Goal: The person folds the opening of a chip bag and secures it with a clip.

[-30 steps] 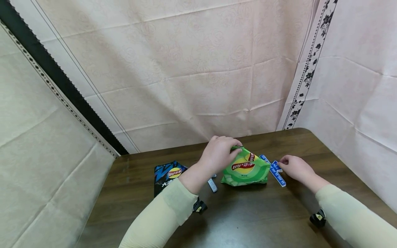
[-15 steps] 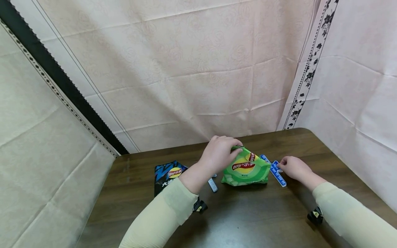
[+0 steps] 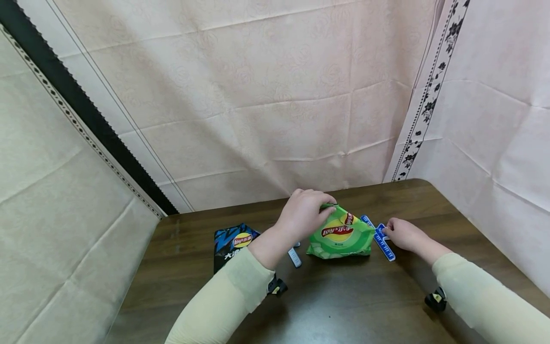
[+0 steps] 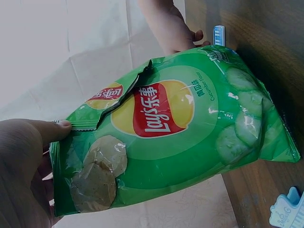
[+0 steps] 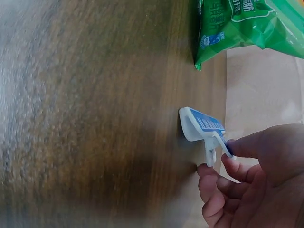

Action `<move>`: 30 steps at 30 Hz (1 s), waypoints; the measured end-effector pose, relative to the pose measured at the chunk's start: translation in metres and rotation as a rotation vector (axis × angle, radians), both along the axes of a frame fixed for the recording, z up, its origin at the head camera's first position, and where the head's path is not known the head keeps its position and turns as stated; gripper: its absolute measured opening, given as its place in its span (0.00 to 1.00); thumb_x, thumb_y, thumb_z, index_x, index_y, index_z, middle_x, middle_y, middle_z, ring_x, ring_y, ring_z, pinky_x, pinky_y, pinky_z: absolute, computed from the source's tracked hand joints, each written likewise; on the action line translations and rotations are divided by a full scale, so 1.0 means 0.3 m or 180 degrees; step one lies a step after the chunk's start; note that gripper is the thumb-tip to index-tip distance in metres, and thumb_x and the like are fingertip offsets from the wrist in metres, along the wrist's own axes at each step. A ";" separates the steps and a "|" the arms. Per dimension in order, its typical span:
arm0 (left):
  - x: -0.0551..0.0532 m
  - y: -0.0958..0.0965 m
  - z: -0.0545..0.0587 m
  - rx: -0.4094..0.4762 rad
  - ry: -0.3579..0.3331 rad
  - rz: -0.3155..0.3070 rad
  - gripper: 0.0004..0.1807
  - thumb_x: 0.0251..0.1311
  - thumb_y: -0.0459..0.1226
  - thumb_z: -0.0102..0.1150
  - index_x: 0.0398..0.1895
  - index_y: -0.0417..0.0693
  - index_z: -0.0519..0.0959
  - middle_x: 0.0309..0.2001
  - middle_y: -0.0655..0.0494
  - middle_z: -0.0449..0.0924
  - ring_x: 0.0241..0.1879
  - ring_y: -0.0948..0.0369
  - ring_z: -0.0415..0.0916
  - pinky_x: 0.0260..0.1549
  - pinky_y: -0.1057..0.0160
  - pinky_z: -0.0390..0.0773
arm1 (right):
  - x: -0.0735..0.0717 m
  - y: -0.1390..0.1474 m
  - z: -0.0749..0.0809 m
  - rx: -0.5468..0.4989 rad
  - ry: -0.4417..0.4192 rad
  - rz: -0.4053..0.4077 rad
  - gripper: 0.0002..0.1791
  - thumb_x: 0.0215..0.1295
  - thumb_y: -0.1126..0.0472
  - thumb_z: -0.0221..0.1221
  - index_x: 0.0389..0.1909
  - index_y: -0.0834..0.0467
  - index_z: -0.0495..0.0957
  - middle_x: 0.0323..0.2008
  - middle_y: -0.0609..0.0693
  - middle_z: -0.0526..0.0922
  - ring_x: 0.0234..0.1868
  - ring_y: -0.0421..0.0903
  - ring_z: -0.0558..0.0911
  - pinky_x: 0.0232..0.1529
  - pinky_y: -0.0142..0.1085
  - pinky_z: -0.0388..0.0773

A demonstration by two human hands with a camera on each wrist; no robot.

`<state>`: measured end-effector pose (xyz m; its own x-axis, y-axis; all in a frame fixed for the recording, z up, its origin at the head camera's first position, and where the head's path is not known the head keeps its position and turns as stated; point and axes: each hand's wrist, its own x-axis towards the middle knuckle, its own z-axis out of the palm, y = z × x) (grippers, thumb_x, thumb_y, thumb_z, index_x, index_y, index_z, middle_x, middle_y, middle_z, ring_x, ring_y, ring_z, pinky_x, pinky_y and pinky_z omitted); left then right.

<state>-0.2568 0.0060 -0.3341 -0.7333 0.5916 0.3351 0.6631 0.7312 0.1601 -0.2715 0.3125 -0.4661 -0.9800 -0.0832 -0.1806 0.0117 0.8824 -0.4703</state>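
My left hand [image 3: 304,215] grips the top edge of a green Lay's cucumber-flavour chip bag [image 3: 339,237], which stands tilted on the table. In the left wrist view, the thumb of that hand lies on the bag's top end, where part of the bag [image 4: 190,137] is folded over. To the right of the bag, my right hand [image 3: 408,234] pinches the short lever of a blue-and-white bag clip [image 3: 384,244] between thumb and index finger. The right wrist view shows the long bar of the clip [image 5: 204,121] low over the wood, apart from the bag.
A black-and-blue Lay's bag [image 3: 227,241] lies on the left, partly behind my left forearm. Between the two bags rests a light-blue clip [image 3: 294,257], partly hidden by my left arm. Fabric curtains [image 3: 279,119] hang behind and beside the brown table [image 3: 335,310].
My right hand and the blue clip have shifted very slightly to the left and nearer to me. The left hand and the green bag hold almost still.
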 end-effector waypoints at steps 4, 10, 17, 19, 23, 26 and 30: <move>0.000 0.000 0.001 -0.0028 0.0027 -0.0014 0.11 0.67 0.49 0.60 0.49 0.62 0.86 0.45 0.69 0.85 0.49 0.67 0.78 0.51 0.61 0.71 | -0.001 -0.002 -0.005 -0.0004 0.0021 0.0004 0.11 0.75 0.59 0.49 0.34 0.62 0.71 0.25 0.52 0.72 0.27 0.47 0.72 0.27 0.39 0.69; -0.001 -0.003 0.003 -0.0054 0.0054 -0.0038 0.11 0.68 0.49 0.60 0.49 0.63 0.86 0.46 0.70 0.85 0.49 0.67 0.78 0.50 0.61 0.71 | -0.007 0.006 -0.006 -0.0109 0.0140 0.0000 0.14 0.73 0.58 0.52 0.42 0.69 0.72 0.32 0.59 0.78 0.33 0.52 0.77 0.34 0.46 0.75; -0.005 -0.005 0.000 -0.0053 0.0083 -0.0050 0.12 0.68 0.49 0.59 0.50 0.63 0.86 0.46 0.70 0.85 0.49 0.67 0.78 0.49 0.62 0.71 | -0.008 0.022 0.005 -0.0664 -0.0202 -0.0129 0.30 0.73 0.54 0.55 0.57 0.79 0.69 0.38 0.62 0.80 0.34 0.51 0.80 0.34 0.44 0.78; -0.006 -0.005 -0.001 -0.0056 0.0081 -0.0045 0.12 0.68 0.49 0.59 0.50 0.63 0.85 0.47 0.70 0.85 0.50 0.67 0.78 0.49 0.62 0.71 | -0.008 0.026 0.005 -0.0813 -0.0342 -0.0202 0.29 0.73 0.53 0.56 0.57 0.77 0.71 0.34 0.58 0.80 0.31 0.49 0.78 0.30 0.40 0.77; -0.008 -0.004 -0.004 -0.0039 0.0086 -0.0045 0.12 0.68 0.49 0.59 0.50 0.62 0.85 0.47 0.69 0.85 0.50 0.67 0.79 0.50 0.61 0.71 | -0.006 0.033 0.008 -0.0951 -0.0461 -0.0293 0.25 0.72 0.53 0.57 0.51 0.74 0.78 0.28 0.54 0.78 0.28 0.48 0.76 0.29 0.39 0.75; -0.012 -0.003 -0.008 -0.0015 0.0093 -0.0048 0.12 0.68 0.49 0.59 0.49 0.62 0.86 0.46 0.70 0.85 0.49 0.67 0.79 0.49 0.61 0.71 | -0.004 0.038 0.009 -0.0974 -0.0499 -0.0324 0.24 0.72 0.52 0.57 0.49 0.72 0.80 0.27 0.53 0.77 0.28 0.48 0.75 0.29 0.39 0.74; -0.012 -0.003 -0.008 0.0013 0.0096 -0.0044 0.12 0.68 0.49 0.59 0.49 0.63 0.86 0.46 0.70 0.85 0.49 0.67 0.78 0.49 0.61 0.70 | 0.000 0.043 0.012 -0.0942 -0.0516 -0.0309 0.26 0.72 0.50 0.57 0.50 0.73 0.79 0.27 0.54 0.77 0.28 0.49 0.74 0.30 0.40 0.73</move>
<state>-0.2605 0.0050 -0.3366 -0.7146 0.6003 0.3592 0.6777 0.7213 0.1429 -0.2714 0.3253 -0.4625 -0.9465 -0.0632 -0.3164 0.1842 0.6992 -0.6908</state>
